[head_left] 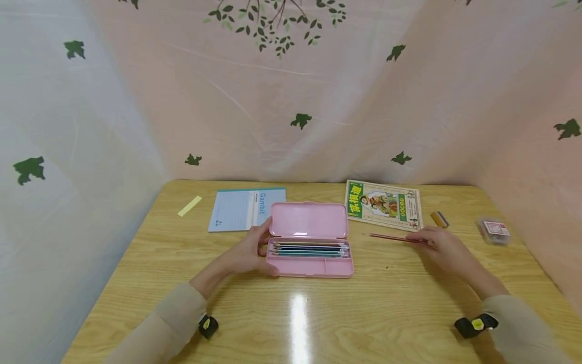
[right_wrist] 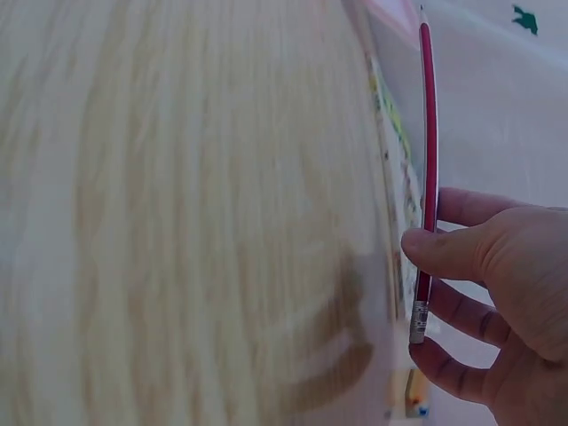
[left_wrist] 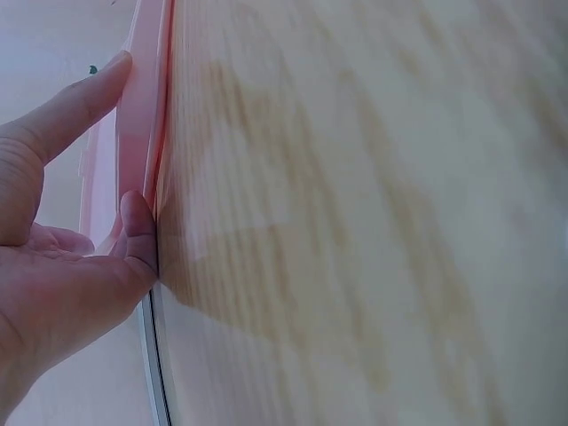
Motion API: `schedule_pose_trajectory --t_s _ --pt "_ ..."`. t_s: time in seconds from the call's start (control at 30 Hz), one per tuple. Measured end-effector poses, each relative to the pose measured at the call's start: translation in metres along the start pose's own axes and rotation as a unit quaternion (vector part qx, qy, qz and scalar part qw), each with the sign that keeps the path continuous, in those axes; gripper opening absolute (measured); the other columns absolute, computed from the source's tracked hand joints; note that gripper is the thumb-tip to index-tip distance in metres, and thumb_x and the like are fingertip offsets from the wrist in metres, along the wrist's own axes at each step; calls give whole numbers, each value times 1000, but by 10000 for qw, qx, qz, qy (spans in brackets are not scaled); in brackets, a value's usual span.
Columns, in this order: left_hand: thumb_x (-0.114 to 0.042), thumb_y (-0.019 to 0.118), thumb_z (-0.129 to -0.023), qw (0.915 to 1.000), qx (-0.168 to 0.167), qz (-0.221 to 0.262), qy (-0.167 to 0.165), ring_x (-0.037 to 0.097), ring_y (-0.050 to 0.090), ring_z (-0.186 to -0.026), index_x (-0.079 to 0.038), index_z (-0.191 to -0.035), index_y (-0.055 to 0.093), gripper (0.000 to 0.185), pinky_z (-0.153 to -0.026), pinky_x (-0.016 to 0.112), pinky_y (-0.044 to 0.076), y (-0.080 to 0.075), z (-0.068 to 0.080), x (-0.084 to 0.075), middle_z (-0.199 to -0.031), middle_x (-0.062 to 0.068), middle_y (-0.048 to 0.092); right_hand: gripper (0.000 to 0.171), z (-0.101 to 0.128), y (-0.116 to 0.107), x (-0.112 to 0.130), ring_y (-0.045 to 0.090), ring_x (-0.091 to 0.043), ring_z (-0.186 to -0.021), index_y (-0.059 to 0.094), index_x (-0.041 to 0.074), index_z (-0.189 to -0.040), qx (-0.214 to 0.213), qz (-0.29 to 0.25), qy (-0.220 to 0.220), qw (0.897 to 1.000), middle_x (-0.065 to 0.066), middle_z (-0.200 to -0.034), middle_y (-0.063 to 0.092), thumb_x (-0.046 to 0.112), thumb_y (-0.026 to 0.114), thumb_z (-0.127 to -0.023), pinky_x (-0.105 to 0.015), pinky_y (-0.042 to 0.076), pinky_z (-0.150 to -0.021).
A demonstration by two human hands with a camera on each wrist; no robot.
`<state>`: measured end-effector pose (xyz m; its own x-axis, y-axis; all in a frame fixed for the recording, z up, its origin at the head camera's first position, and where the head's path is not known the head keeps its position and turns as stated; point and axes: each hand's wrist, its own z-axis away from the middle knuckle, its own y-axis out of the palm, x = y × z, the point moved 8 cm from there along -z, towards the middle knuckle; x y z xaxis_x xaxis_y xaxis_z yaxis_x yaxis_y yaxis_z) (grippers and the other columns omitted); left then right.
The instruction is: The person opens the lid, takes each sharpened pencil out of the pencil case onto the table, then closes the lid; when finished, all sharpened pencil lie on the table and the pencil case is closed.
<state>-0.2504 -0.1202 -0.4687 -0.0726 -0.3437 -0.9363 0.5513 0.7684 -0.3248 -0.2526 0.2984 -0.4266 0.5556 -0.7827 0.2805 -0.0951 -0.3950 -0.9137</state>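
A pink pencil case (head_left: pixel 295 267) lies open on the table, its lid (head_left: pixel 309 220) tipped back. Several pencils (head_left: pixel 309 249) lie side by side in its long rear compartment; two smaller front compartments show bare pink plastic. My left hand (head_left: pixel 247 253) grips the case's left end, thumb at the front and fingers by the hinge; the left wrist view shows this hand (left_wrist: pixel 67 177) against the pink side wall (left_wrist: pixel 142 115). In my right hand (head_left: pixel 443 247) a red pencil (right_wrist: pixel 430 124) is pinched between thumb and fingers, tip pointing left, toward the case, above the table.
Behind the case on the left lies a blue notebook (head_left: pixel 236 210), with a yellow strip (head_left: pixel 189 206) beside it. An illustrated booklet (head_left: pixel 384 205) lies at the back right. Farther right are a small blue-and-orange item (head_left: pixel 439 219) and a clear box (head_left: pixel 493 231). Cloth hangs behind the table.
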Motion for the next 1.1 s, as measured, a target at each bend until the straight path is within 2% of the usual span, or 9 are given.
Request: schedule_pose_trajectory --t_s 0.33,0.6,0.8,1.1 --pt "-15 94 -72 9997 -101 -77 -219 28 52 -126 -25 -164 1 131 -101 38 48 -2 3 5 -150 14 26 30 8 4 -19 67 -31 -92 78 7 -109 324 -67 322 9989 -10 -101 71 -8 76 -83 -51 53 -75" --pt "-17 95 -70 9994 -137 -132 -277 26 54 -122 -28 -164 2 133 -100 37 49 -2 2 4 -150 12 27 30 5 7 -22 67 -28 -87 78 7 -110 466 105 207 9986 -9 -99 70 -7 77 -83 -48 54 -72" --pt "-14 95 -70 9995 -146 -81 -264 29 54 -122 -27 -164 1 133 -100 38 49 -2 2 4 -149 15 27 31 3 6 -23 68 -26 -86 78 7 -108 448 185 -106 9988 -7 -98 71 -7 78 -81 -43 54 -69" --pt "-8 93 -72 9999 -28 90 -46 28 57 -122 -21 -164 -1 132 -97 36 50 0 0 1 -153 18 24 30 0 7 -22 66 -17 -83 79 9 -105 443 -94 -255 9986 -2 -97 70 -8 79 -81 -34 51 -64"
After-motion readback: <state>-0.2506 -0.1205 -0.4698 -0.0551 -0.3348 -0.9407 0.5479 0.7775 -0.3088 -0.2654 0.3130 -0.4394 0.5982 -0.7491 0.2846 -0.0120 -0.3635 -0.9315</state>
